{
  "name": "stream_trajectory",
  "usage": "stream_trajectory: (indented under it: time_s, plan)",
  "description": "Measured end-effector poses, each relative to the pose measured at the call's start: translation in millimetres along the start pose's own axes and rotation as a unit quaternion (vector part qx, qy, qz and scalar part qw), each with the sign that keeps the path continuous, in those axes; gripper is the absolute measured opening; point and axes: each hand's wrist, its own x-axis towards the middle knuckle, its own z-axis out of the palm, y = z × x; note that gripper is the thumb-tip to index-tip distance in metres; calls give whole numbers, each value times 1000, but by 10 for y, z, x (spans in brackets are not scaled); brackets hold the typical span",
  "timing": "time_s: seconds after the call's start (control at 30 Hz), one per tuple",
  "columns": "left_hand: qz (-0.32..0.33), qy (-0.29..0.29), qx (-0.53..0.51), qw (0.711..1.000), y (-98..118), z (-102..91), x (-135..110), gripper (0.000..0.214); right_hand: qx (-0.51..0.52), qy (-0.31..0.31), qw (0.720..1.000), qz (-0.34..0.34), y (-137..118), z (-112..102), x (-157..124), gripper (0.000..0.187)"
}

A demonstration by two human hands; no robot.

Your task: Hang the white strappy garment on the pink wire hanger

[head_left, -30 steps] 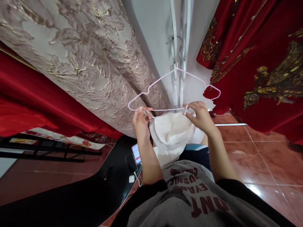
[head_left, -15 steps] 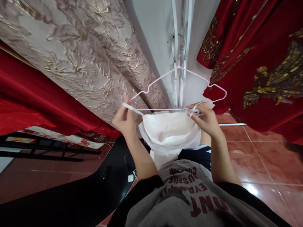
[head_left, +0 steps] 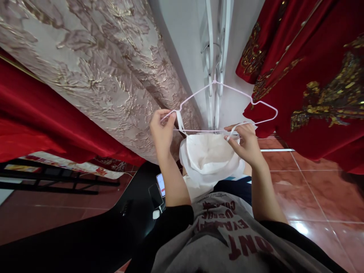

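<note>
A thin pink hanger [head_left: 214,81] hangs by its metal hook from a white rack. My left hand [head_left: 162,131] is closed in a pinch on the hanger's left arm. Beside those fingers, one white strap [head_left: 179,120] loops over the hanger at its left notch. My right hand [head_left: 247,138] pinches the other white strap [head_left: 233,131], just below the hanger's right arm and close to its bottom bar. Between the hands, a white strappy garment [head_left: 213,151] droops under the bar in sheer layers over my lap; its full shape is hidden.
Embossed pink-gold fabric [head_left: 113,68] hangs on the left, above red cloth [head_left: 57,121]. Red garments with gold sequins [head_left: 321,94] hang on the right. A black surface [head_left: 113,231] at lower left bears a lit phone [head_left: 160,184] and a white charger [head_left: 156,214]. Red tiles [head_left: 307,189] cover the floor.
My left hand has moved right and slightly up, and its strap now lies over the hanger's left notch. The garment has shifted right. My right hand stays almost in place.
</note>
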Motion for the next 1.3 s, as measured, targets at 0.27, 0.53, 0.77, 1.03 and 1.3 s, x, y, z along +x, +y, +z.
stream_trajectory:
  time_s: [0.27,0.53,0.77,1.03,1.3]
  plan:
    - [-173,61,-243,953,-312,340,-568,37,31,16,999,-9,-3,28,-16,24]
    - [-125,49,-229,964,-290,315,-572,42,151,373,907,124,526,-267,10,31]
    - [-112,34,-219,969,-314,290,-546,38,89,242,956,143,552,-600,341,16]
    - [-116,38,-207,971,-257,293,-593,27,1,141,990,-4,63,-423,673,29]
    - [-147,5,-214,966,-233,255,-659,33,52,-94,993,-47,-65,198,262,22]
